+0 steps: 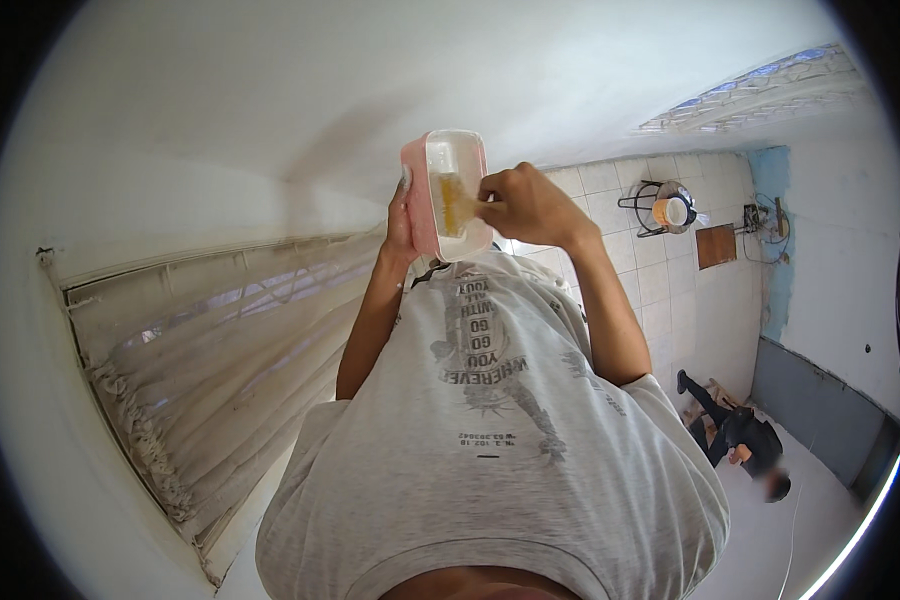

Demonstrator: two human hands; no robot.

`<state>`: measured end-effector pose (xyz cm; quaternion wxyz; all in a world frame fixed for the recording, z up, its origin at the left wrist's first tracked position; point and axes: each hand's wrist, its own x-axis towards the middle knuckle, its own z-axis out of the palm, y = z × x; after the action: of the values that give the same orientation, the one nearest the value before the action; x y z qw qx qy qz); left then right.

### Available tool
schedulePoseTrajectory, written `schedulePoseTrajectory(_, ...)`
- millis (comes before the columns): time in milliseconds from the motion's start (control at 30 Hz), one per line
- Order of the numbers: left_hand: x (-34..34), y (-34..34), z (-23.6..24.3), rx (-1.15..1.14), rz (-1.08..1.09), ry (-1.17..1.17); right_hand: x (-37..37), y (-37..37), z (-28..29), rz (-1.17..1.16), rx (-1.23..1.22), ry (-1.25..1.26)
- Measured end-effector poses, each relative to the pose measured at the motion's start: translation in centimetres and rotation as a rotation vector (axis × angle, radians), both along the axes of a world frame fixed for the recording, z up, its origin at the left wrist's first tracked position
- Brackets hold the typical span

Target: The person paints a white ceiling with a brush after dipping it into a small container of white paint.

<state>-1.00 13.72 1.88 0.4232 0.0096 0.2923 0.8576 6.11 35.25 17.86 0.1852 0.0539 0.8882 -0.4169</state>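
Observation:
My left hand (400,222) is wrapped round the side of a pink rectangular tub (420,205), held up in front of my chest. White paint coats the tub's inside. My right hand (518,204) is closed at the tub's right rim, gripping a paintbrush (451,206) whose wide yellowish bristles lie inside the tub. The brush's handle is mostly hidden by my fingers. A white smear shows on my left thumb.
A white wall (270,90) rises close ahead. At left hangs a pale curtain (220,370) over a window. To the right, a bucket (674,212) sits on a dark stool (649,222) on the tiled floor (653,285), near a brown board (716,246). Farther back is a person in dark clothes (753,440).

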Motion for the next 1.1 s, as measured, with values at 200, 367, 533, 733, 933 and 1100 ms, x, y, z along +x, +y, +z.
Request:
schedulePoseTrajectory(200, -0.6, -0.5, -1.2, -0.042, 0.078, -0.05, -0.5, 0.0, -1.6, 0.189, 0.005, 0.179)
schedulePoseTrajectory(367, -0.2, -1.1, -0.2, 0.245, 0.061, -0.163, -0.6, 2.2, 1.1, 0.114, -0.024, 0.13)
schedulePoseTrajectory(533, 0.4, -0.8, 0.1, 0.106, -0.01, -0.13, -1.8, 1.1, 2.2, 0.031, 0.206, 0.104)
schedulePoseTrajectory(733, 0.5, -1.1, -1.6, 0.058, 0.003, -0.121, -2.5, -2.7, 0.5, 0.257, 0.23, 0.101)
schedulePoseTrajectory(933, 0.3, -1.5, -1.8, 0.238, 0.085, -0.154, -2.5, -0.5, -0.3, 0.267, 0.128, 0.168)
schedulePoseTrajectory(1100, 0.2, -1.2, -1.2, 0.141, 0.121, -0.123, -3.4, -0.2, 2.8, 0.119, 0.158, 0.081)
